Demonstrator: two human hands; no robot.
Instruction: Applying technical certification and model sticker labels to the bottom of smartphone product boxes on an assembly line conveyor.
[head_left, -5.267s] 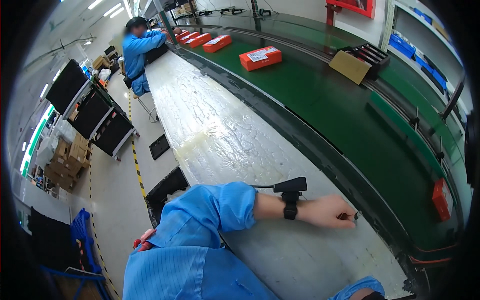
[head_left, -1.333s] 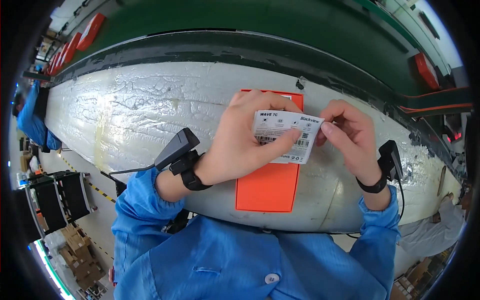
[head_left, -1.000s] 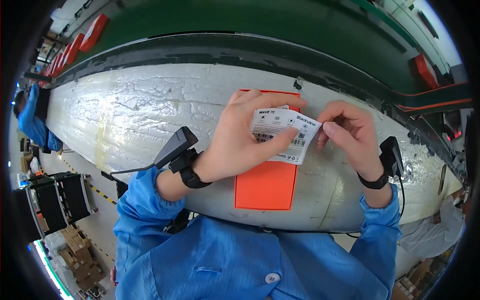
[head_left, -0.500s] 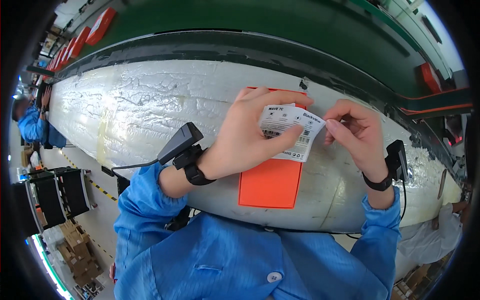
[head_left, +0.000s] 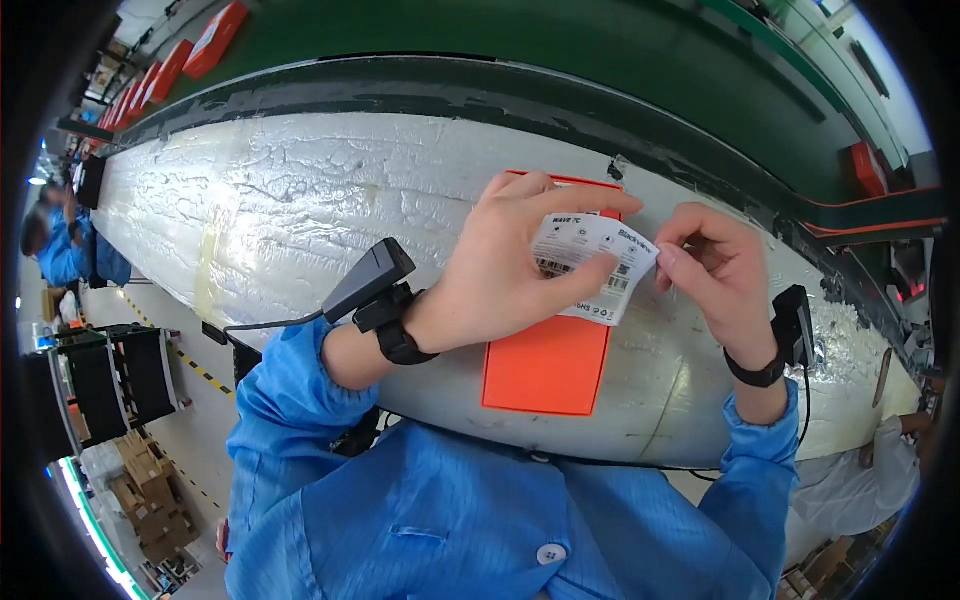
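Observation:
My left hand (head_left: 500,275) holds a white printed label sheet (head_left: 592,266) between thumb and fingers, just above an orange flat box (head_left: 548,365) that lies on the white wrapped bench (head_left: 300,220). My right hand (head_left: 712,275) pinches the right edge of the same label with fingertips. Both wrists carry black strapped devices, and both arms wear blue sleeves.
A green conveyor belt (head_left: 560,50) runs behind the bench, with several orange boxes (head_left: 215,28) far up at the left and another (head_left: 868,165) at the right. A person in blue (head_left: 70,250) works at far left. Black racks (head_left: 120,375) and cardboard boxes (head_left: 145,500) stand on the floor.
Five seconds ago I faced along the bench with one hand resting on it. In the last second the label has lifted and curled slightly as my right fingers work its edge.

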